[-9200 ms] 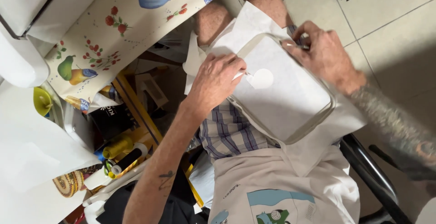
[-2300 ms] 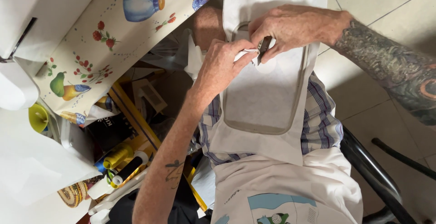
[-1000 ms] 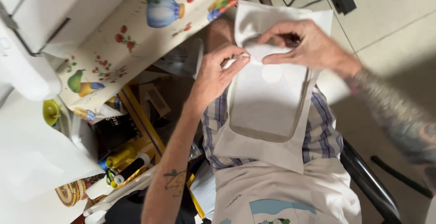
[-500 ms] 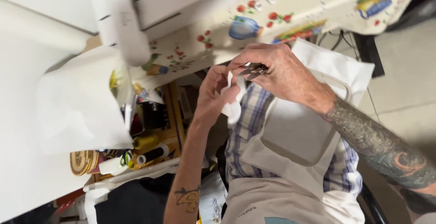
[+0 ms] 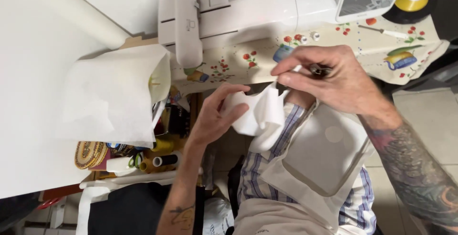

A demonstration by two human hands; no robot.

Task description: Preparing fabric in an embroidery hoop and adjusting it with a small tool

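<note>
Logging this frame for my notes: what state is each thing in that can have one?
Left hand: gripping the white fabric piece.
Right hand: pinching the fabric's edge, small dark tool tucked in the fingers.
White fabric piece: crumpled, lifted off the lap.
Embroidery hoop: lying on the lap, fabric stretched flat inside.
Stabilizer sheet: draped over the table edge.
</note>
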